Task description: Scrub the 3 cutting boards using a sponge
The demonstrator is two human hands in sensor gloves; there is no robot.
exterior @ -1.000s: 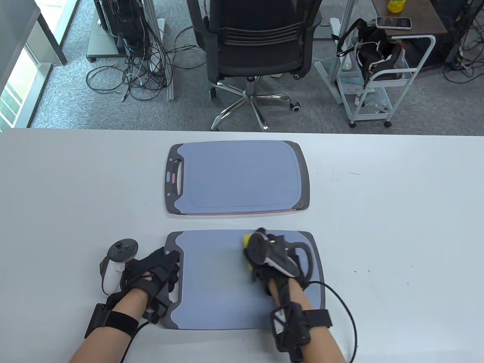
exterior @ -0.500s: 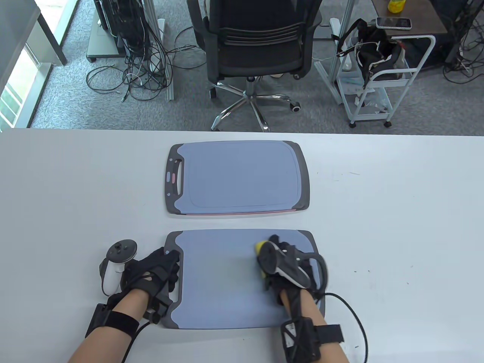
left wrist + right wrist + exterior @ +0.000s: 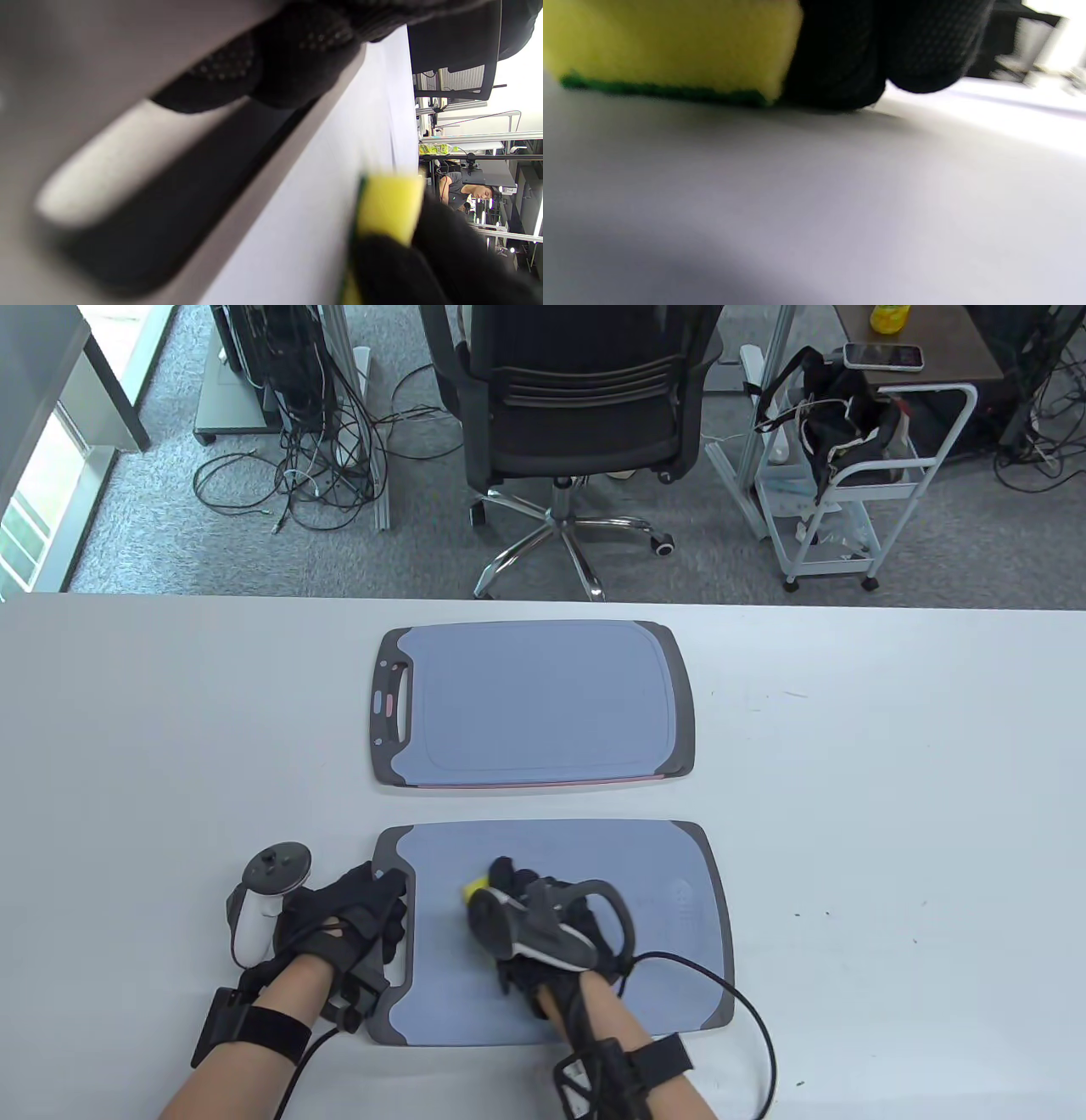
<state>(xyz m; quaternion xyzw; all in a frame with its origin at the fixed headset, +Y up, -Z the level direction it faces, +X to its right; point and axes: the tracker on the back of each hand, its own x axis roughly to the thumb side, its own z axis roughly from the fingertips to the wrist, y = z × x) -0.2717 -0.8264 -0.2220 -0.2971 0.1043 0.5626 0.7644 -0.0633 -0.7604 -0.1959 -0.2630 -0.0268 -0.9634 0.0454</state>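
A blue-grey cutting board (image 3: pixel 662 976) with dark grey ends lies near the table's front edge. My left hand (image 3: pixel 365 912) rests flat on its left handle end, fingers (image 3: pixel 297 63) pressing beside the handle slot. My right hand (image 3: pixel 519 901) grips a yellow sponge (image 3: pixel 475 891) with a green scrub face and holds it down on the board's left-centre. The sponge (image 3: pixel 666 46) lies green side down on the board (image 3: pixel 814 203), fingers (image 3: pixel 865 51) curled beside it. A second board (image 3: pixel 534 704) lies further back, with a reddish edge showing under it.
The white table (image 3: pixel 891 780) stretches wide to both sides of the boards. Beyond its far edge stand an office chair (image 3: pixel 585 407), a white trolley (image 3: pixel 848 475) and tangled cables (image 3: pixel 314 466) on the carpet.
My right hand slid the sponge from the near board's right side across to its left-centre. The left hand and both boards stayed put.
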